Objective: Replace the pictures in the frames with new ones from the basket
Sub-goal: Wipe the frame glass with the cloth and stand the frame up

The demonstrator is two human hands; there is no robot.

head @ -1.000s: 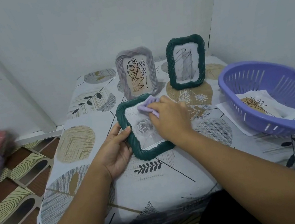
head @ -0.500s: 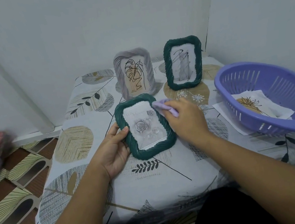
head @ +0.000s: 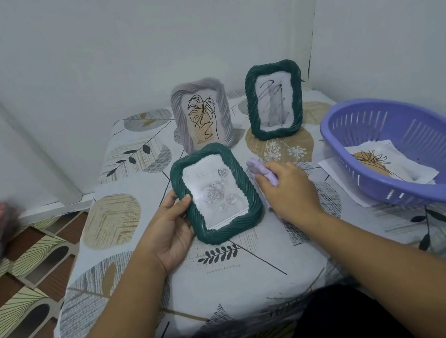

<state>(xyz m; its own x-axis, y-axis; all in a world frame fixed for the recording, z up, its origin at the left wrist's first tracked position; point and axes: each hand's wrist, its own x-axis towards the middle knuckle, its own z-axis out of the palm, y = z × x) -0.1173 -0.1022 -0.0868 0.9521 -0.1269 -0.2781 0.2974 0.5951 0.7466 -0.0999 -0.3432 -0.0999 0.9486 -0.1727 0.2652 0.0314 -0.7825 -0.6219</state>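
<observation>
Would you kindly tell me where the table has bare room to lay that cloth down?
Free: the table's near-left part, left of the left hand, and the near edge between both forearms. Crowded: the back with two standing frames, and the right by the basket.

2 dark green frames (head: 215, 192), 1 grey frame (head: 201, 114), lilac basket (head: 409, 149), leaf-patterned tablecloth (head: 123, 216).

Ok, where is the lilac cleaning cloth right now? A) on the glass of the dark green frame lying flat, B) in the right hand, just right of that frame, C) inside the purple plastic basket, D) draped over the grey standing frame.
B: the lilac cleaning cloth is gripped in the right hand, just off the right edge of the dark green frame lying flat, which the left hand holds.
</observation>
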